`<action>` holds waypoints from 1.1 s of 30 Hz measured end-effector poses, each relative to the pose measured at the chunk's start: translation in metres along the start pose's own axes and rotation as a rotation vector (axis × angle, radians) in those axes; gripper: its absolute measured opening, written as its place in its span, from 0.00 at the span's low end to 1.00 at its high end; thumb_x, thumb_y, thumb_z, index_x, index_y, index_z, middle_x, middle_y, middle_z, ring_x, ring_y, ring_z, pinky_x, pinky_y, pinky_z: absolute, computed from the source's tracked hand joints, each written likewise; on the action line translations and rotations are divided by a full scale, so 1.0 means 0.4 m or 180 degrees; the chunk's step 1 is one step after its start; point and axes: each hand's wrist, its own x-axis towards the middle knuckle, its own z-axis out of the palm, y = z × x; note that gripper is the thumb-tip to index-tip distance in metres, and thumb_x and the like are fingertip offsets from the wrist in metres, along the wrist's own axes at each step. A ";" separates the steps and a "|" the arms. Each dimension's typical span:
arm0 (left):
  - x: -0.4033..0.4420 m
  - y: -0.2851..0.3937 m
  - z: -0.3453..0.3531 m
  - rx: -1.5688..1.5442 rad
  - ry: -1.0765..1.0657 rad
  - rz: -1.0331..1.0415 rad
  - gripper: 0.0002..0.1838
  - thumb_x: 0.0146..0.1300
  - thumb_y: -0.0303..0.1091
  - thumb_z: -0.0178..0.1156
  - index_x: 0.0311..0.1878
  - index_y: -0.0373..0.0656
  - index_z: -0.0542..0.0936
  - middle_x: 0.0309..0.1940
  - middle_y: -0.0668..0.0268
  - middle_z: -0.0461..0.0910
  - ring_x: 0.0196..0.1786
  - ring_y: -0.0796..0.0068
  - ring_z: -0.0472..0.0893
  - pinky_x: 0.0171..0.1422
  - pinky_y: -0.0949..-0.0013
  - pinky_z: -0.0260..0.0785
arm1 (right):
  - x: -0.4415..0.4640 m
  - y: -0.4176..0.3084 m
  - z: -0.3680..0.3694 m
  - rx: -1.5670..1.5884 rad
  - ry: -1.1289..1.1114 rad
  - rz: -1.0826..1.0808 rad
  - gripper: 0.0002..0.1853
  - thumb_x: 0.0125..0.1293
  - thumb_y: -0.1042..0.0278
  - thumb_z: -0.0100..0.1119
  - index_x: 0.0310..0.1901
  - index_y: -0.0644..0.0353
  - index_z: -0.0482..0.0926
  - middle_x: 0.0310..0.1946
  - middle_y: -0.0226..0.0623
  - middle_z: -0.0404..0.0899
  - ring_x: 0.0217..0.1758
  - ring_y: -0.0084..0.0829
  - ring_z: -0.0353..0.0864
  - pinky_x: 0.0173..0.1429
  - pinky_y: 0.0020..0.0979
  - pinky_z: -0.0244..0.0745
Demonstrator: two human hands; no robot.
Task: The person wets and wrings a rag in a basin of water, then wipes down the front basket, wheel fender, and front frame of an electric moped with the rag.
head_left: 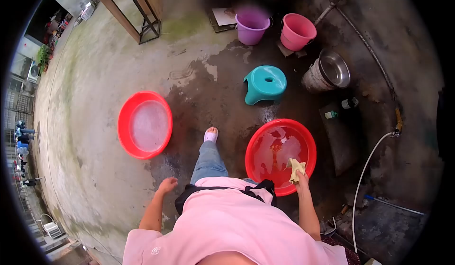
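My right hand (301, 180) is closed on a pale yellow cloth (296, 168) over the right edge of a red basin (265, 146) that holds water. My left hand (168, 185) hangs at my left side, below a second red basin (124, 127) with whitish, sudsy water; its fingers look loosely curled, and whether anything is in them is too small to tell. Between the basins, one of my feet in a light slipper stands on the wet ground.
Ahead is a teal stool (266, 81). Beyond it stand a purple bucket (251, 30), a pink bucket (297, 31) and a metal bowl (334, 68) on a round support. Small bottles (350, 103) and a white hose (364, 172) lie at the right.
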 end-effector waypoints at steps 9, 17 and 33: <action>0.318 0.006 -0.517 -0.0091 0.0027 -0.0208 0.15 0.55 0.36 0.57 0.45 0.40 0.80 0.38 0.57 0.82 0.44 0.66 0.80 0.52 0.65 0.70 | -0.024 -0.031 0.349 -0.0524 0.0634 0.0530 0.14 0.61 0.69 0.55 0.48 0.59 0.72 0.32 0.33 0.78 0.30 0.30 0.79 0.27 0.32 0.77; 0.712 0.375 -0.801 -0.0326 0.0379 0.0289 0.14 0.57 0.33 0.55 0.44 0.39 0.79 0.30 0.62 0.80 0.33 0.71 0.79 0.40 0.68 0.71 | 0.002 -0.009 0.430 0.0216 0.1057 0.0507 0.15 0.61 0.67 0.54 0.50 0.60 0.72 0.34 0.34 0.78 0.31 0.30 0.79 0.28 0.34 0.76; 1.103 1.270 -0.800 0.1294 -0.0483 0.1602 0.16 0.56 0.38 0.56 0.46 0.42 0.78 0.39 0.57 0.81 0.43 0.65 0.80 0.50 0.65 0.71 | 0.366 -0.371 0.332 0.0836 0.1733 0.0097 0.17 0.59 0.66 0.57 0.51 0.59 0.74 0.34 0.31 0.77 0.34 0.27 0.78 0.33 0.31 0.74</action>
